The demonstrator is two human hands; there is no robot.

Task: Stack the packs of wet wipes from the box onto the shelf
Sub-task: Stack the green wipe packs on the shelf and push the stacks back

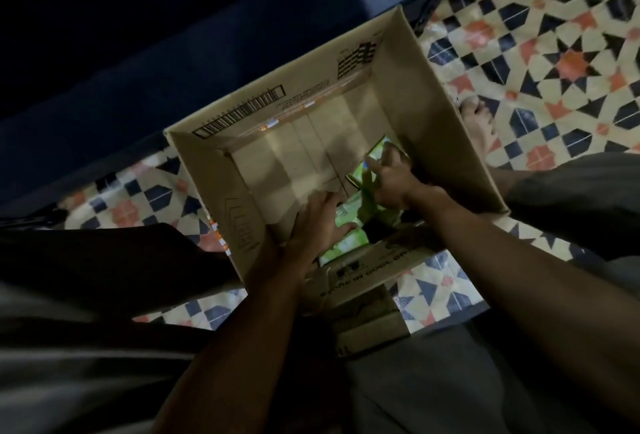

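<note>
the right hand (389, 179) reaches deep into the cardboard box (221, 187), its fingers spread and curled down over the green packs of wet wipes (367, 206), apparently to gather the far one against the palm; whether the grip is already closed is hard to tell in the dim light. the left hand (317, 225) comes in beside it from the near side, fingers fairly straight and laid against the nearer green pack, probably to steady or scoop it from below so both hands can lift together. the packs lie in the box's near right corner, tight under the near wall, which is likely why both wrists bend steeply over the rim. the rest of the box floor shows bare cardboard, so these look like the last packs and the job seems close to done. the box sits on a patterned tile floor (554, 52) between the person's knees, flaps open and out of the way. a bare foot (479, 122) rests just beside the box's right wall. a dark blue surface (138, 52) beyond the box may be the shelf, but that cannot be told.
</note>
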